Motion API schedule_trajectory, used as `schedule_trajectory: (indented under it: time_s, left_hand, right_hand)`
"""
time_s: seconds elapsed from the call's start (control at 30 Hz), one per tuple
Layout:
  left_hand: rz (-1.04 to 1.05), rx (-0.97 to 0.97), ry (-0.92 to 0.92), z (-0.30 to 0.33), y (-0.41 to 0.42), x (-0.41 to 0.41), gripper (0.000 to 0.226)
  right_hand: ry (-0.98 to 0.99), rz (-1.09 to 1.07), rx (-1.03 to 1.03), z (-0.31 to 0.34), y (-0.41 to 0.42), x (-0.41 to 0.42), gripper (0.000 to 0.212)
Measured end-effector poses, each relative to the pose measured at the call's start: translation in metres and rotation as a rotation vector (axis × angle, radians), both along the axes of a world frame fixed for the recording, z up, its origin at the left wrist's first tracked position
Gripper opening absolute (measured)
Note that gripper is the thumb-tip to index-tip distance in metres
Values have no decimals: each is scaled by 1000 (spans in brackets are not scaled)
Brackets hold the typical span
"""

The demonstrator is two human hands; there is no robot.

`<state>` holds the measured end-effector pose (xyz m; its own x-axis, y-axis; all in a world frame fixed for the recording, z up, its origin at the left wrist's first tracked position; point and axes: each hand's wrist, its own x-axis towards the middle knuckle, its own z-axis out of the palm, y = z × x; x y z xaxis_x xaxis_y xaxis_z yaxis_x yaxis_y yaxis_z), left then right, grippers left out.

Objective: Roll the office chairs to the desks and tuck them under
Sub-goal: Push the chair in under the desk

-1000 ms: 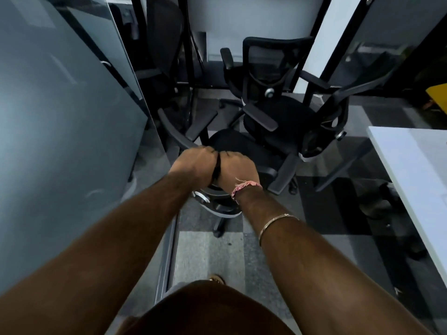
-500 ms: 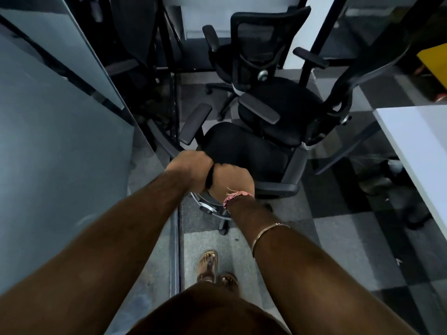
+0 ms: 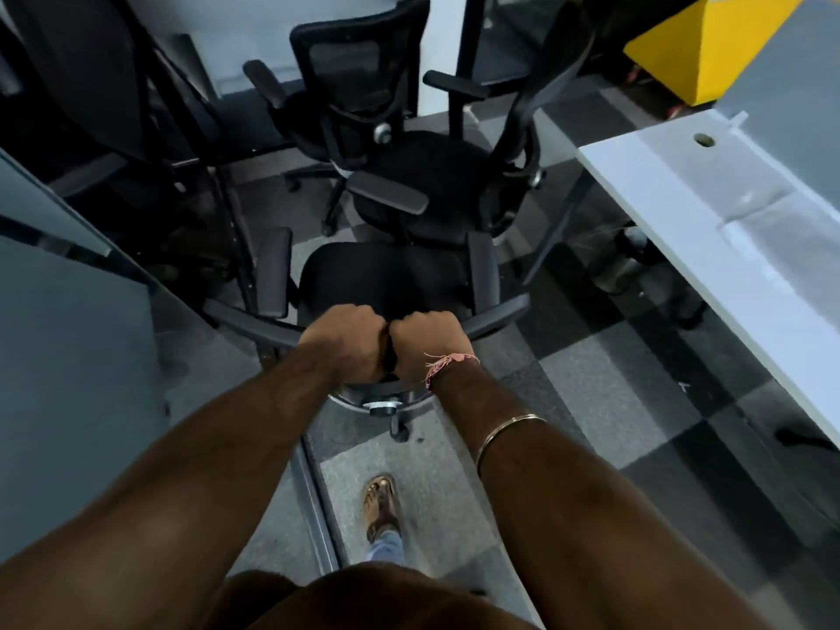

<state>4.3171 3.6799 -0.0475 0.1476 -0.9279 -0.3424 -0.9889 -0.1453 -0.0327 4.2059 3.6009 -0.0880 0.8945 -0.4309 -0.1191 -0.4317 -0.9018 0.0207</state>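
Black plastic formed the curved top edge of the nearest black mesh-backed office chair (image 3: pixel 386 284), and both hands were clenched on it side by side, knuckles touching. The left hand (image 3: pixel 347 343) and the right hand (image 3: pixel 427 341) each had their fingers curled over that rim, gripping it at its middle. A pink thread band (image 3: pixel 447 362) sat at the right wrist and a thin gold bangle (image 3: pixel 509 431) further up the forearm.

That chair faced away from the person, its padded seat and two grey armrests ahead of the hands, its base mostly hidden beneath them. Just beyond it, a second black office chair (image 3: pixel 422 179) stood seat to seat with the first, and a third black mesh chair (image 3: pixel 350 75) crowded in behind; the three were packed close together.

To the left, a frosted glass partition (image 3: pixel 77 338) ran close beside the held chair, its metal floor track (image 3: pixel 318 502) passing near a sandalled foot (image 3: pixel 382 507). To the right, grey and black chequered carpet tiles (image 3: pixel 604 384) lay open between the chair and the long edge of a white desk (image 3: pixel 709 247). A yellow block (image 3: pixel 700 43) sat in the far right corner.
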Motion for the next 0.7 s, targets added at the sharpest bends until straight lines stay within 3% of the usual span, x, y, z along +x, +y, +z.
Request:
schedule_trajectory:
  time_s: [0.23, 0.7]
  left_hand:
    - [-70, -106, 67, -13, -12, -93, 40]
    - [-356, -39, 97, -20, -11, -276, 30]
  right_hand:
    - [43, -55, -38, 12, -8, -100, 20]
    - [25, -354, -53, 4, 36, -306, 22]
